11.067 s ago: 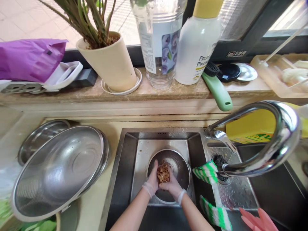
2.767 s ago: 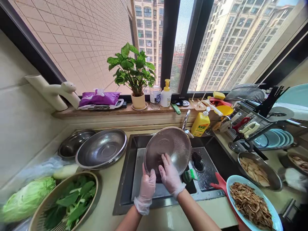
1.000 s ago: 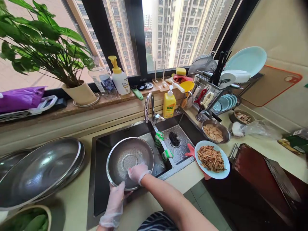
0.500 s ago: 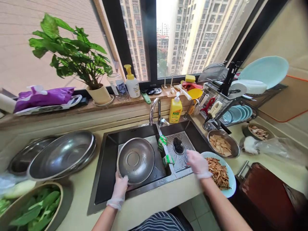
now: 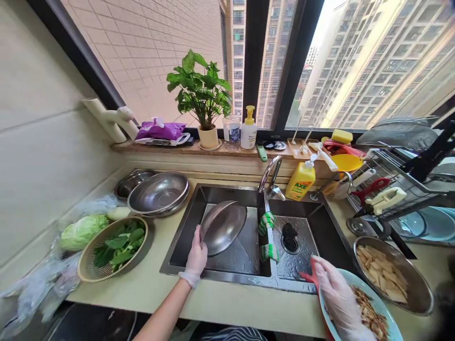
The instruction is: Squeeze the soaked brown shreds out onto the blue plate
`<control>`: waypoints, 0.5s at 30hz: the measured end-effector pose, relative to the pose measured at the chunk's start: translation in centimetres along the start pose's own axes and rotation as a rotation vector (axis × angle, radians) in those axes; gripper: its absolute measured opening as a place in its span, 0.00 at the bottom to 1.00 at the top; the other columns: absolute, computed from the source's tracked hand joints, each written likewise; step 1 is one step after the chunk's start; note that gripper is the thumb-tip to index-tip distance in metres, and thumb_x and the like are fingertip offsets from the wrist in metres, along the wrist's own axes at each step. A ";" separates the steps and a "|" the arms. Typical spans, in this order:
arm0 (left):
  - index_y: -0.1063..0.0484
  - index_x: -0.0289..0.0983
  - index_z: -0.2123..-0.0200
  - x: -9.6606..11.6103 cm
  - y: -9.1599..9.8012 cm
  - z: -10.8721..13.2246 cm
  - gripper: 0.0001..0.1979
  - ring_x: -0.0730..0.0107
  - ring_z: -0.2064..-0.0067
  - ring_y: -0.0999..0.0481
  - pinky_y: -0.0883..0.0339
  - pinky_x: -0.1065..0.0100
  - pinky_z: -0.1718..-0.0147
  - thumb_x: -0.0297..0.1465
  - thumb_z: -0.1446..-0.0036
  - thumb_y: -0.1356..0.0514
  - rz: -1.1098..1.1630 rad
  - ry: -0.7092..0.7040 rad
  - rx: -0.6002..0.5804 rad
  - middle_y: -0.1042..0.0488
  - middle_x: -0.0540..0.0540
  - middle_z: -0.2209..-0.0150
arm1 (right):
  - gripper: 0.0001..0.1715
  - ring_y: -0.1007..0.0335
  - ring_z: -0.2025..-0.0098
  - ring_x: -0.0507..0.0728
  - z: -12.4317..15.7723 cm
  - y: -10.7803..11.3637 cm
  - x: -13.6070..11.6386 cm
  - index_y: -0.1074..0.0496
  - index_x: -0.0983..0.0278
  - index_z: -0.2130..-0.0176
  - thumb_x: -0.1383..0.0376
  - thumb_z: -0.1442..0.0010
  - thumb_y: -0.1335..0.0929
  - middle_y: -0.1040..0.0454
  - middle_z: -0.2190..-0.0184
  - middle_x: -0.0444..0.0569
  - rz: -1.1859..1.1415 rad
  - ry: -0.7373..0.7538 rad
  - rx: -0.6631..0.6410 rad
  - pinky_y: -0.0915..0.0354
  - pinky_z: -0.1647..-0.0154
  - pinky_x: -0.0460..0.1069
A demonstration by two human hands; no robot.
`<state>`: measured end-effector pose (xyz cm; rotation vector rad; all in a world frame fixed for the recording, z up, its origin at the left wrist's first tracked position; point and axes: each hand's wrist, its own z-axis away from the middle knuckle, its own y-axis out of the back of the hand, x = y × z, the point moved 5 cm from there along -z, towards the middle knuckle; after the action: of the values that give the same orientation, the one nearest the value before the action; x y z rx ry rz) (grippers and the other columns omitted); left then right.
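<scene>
My left hand [image 5: 196, 255], in a clear glove, grips the rim of a metal bowl [image 5: 227, 229] that is tilted up in the larger left sink basin. At the right, my gloved right hand [image 5: 334, 289] is closed on a red object [image 5: 313, 274], mostly hidden by the fingers. This hand is over the left edge of a pale blue plate [image 5: 384, 303] of brown shredded food. A dark scrubber [image 5: 289, 231] lies at the drain of the right basin. Two green and white striped cloths [image 5: 266, 222] hang over the divider below the faucet [image 5: 272, 177].
Stacked metal bowls [image 5: 159, 192] and a basket of greens [image 5: 83, 270] stand left of the sink. On the right are a bowl of sliced food [image 5: 417, 296] and a dish rack [image 5: 401, 175]. A yellow soap bottle [image 5: 300, 182] stands behind the sink.
The view has turned left. The metal bowl has tipped from facing up to steeply tilted. My right hand has moved down toward me and now holds the red object.
</scene>
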<state>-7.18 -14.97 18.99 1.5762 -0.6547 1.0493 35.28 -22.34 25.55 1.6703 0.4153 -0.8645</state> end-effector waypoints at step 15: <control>0.61 0.50 0.36 -0.1 3.7 -0.4 0.40 0.50 0.34 0.57 0.47 0.46 0.42 0.19 0.47 0.49 -0.561 -0.474 -0.080 0.60 0.43 0.33 | 0.39 0.26 0.56 0.64 -5.2 -25.5 -12.1 0.30 0.50 0.50 0.35 0.51 0.44 0.22 0.63 0.48 -0.797 -0.197 -0.503 0.29 0.55 0.61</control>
<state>-10.42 -15.60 20.61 1.8068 -0.5059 0.2324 11.77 -8.12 17.37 0.9221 1.0980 -1.3471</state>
